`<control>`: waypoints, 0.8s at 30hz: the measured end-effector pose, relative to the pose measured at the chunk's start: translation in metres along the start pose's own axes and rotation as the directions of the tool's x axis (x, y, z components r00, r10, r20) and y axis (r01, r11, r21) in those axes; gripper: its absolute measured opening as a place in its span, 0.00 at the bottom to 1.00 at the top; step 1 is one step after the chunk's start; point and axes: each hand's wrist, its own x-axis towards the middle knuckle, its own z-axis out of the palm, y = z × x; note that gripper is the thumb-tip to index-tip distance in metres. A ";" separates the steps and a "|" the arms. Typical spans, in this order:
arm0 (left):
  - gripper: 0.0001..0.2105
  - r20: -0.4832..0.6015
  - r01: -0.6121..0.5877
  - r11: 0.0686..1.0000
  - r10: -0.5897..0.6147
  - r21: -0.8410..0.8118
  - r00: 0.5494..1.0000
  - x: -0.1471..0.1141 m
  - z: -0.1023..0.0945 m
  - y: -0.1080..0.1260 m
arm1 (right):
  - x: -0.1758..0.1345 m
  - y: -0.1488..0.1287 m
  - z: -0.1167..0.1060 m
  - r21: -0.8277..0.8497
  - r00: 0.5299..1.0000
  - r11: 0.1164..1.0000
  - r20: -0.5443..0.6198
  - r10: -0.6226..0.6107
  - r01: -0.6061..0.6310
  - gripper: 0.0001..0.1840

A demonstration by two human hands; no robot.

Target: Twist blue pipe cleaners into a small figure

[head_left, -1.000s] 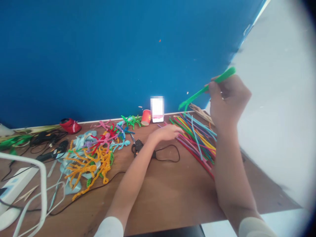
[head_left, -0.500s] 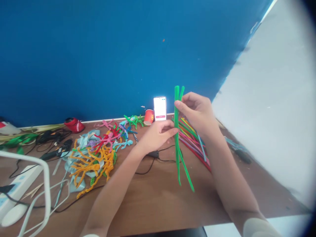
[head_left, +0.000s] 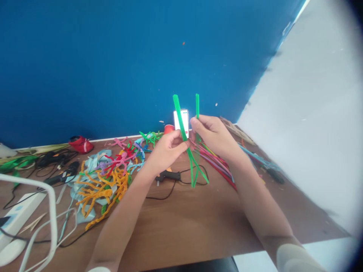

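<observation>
Green pipe cleaners are pinched in my left hand, their upper ends together and their lower ends spread apart below the fingers. A separate green pipe cleaner strand sticks up from the pinched thumb and fingers of my right hand. Whether it is one stem or a doubled one I cannot tell. Both hands hover above the table, close together. Behind them a lit phone stands upright, partly covered by the green stems. Under my right hand lies a bundle of coloured pipe cleaners.
Orange, red, pink and blue twisted pipe-cleaner pieces lie heaped at left with pale ribbon. A black glue gun with a cord lies mid-table. A red cup is near the blue wall. At left are a power strip and a white frame.
The green stems have been split between the hands: my right hand has drawn one portion away from those in my left. My left hand has shifted left and the stems in it now tilt.
</observation>
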 end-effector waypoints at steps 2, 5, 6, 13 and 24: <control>0.10 -0.046 -0.033 0.999 0.034 0.013 0.998 0.001 -0.006 0.000 | 0.001 0.003 -0.004 0.014 0.996 1.000 -0.084 0.000 0.001 0.27; 0.11 -0.052 -0.024 0.999 0.026 0.028 0.998 0.002 -0.020 0.003 | 0.005 0.015 -0.019 -0.047 0.967 0.999 -0.254 -0.017 0.005 0.27; 0.11 -0.029 0.002 1.000 -0.001 0.030 1.000 0.001 -0.025 0.005 | 0.007 0.021 -0.025 -0.106 0.955 0.994 -0.295 -0.025 -0.007 0.26; 0.12 0.146 0.111 0.992 -0.120 0.068 0.982 -0.003 -0.044 0.007 | 0.024 0.077 -0.038 -0.719 0.954 0.629 -0.190 0.231 -0.296 0.22; 0.12 0.190 0.110 0.992 -0.120 0.059 0.974 0.004 -0.041 -0.003 | 0.013 0.041 -0.012 -0.493 0.955 0.844 0.076 0.286 -0.214 0.21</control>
